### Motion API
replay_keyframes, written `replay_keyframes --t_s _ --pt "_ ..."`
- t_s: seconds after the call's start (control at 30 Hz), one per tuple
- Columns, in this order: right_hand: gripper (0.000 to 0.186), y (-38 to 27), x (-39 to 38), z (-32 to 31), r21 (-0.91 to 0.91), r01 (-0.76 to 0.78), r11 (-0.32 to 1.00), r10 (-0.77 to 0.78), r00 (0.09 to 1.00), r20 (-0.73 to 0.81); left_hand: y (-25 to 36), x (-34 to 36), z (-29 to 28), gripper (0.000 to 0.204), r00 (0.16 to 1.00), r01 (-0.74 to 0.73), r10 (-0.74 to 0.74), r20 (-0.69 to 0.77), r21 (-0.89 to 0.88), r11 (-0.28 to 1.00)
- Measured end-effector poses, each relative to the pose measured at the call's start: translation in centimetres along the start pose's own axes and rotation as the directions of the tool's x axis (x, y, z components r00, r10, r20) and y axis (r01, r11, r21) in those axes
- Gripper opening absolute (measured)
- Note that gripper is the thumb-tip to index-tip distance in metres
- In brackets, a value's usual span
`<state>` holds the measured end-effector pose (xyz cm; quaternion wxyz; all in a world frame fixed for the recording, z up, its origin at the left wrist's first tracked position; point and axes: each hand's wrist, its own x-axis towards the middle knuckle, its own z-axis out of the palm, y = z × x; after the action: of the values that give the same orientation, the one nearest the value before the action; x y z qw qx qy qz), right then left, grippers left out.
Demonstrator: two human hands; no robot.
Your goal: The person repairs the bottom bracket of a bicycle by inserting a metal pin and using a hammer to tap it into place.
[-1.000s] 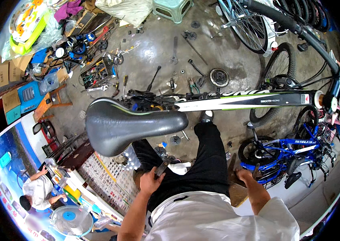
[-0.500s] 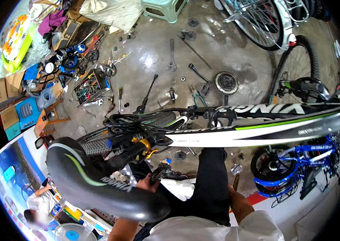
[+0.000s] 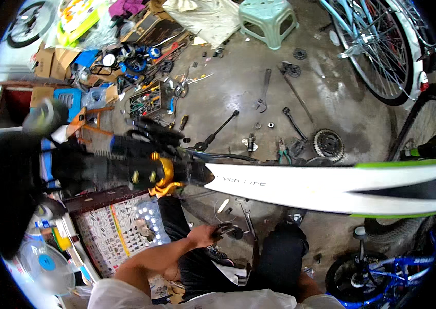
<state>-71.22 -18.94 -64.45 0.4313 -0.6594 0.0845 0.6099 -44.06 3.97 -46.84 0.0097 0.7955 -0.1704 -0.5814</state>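
Note:
A bicycle frame with a white tube (image 3: pixel 290 184) crosses in front of me. At its left are a gold seat clamp (image 3: pixel 165 177), a black seat post (image 3: pixel 89 167) and a dark, blurred saddle (image 3: pixel 9 180). Below the tube, over my thigh, my left hand (image 3: pixel 202 236) is closed round a slim dark object (image 3: pixel 222 230) whose kind I cannot make out. A wrench (image 3: pixel 247 213) on the floor lies just beyond that hand. Of my right arm only the forearm (image 3: pixel 308 287) shows beside my right knee; its hand and fingers are hidden.
On the floor ahead lie an adjustable wrench (image 3: pixel 265 90), a chainring with crank (image 3: pixel 328 144), pliers (image 3: pixel 283 150) and a toolbox (image 3: pixel 148 100). A green stool (image 3: pixel 267 20) stands beyond. Bicycles (image 3: pixel 377 46) crowd the right, including a blue one (image 3: pixel 382 288). A fan (image 3: pixel 45 265) is at lower left.
The view has shifted, and the saddle now sits farther left. My left hand has come out from beside the saddle, rightward, still holding the dark object. My right hand has gone out of sight behind my knee.

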Motion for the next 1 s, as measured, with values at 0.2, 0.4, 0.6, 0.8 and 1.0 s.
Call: replay_keyframes --t_s 0.2,0.4,0.6,0.8,1.0 --pt "0.060 1.1 5.2 1.3 -0.063 0.093 0.994 -0.091 0.995 0.034 -2.1 6.0 2.8 0.056 0.985 -0.122 0.113 0.127 0.065 0.990" --pt "0.066 2.0 7.8 4.6 -0.097 0.134 0.986 -0.126 0.989 0.080 -2.1 10.5 13.4 0.049 0.908 -0.076 -0.056 -0.415 -0.294 0.953" --pt "0.072 2.1 8.2 6.4 -0.148 0.082 0.986 -0.058 0.985 0.160 0.1 9.9 20.4 0.045 0.752 -0.230 -0.387 -0.533 -0.763 0.604" --pt "0.072 3.7 7.9 8.3 -0.202 0.367 0.908 -0.388 0.919 -0.071 -1.4 12.4 24.0 0.037 0.707 -0.176 -0.620 -0.340 -0.934 0.312" --pt "0.074 2.8 4.6 6.9 -0.038 0.069 0.997 -0.072 0.994 -0.084 -0.1 14.3 30.0 0.035 0.708 -0.044 -0.577 -0.408 -0.840 0.540"
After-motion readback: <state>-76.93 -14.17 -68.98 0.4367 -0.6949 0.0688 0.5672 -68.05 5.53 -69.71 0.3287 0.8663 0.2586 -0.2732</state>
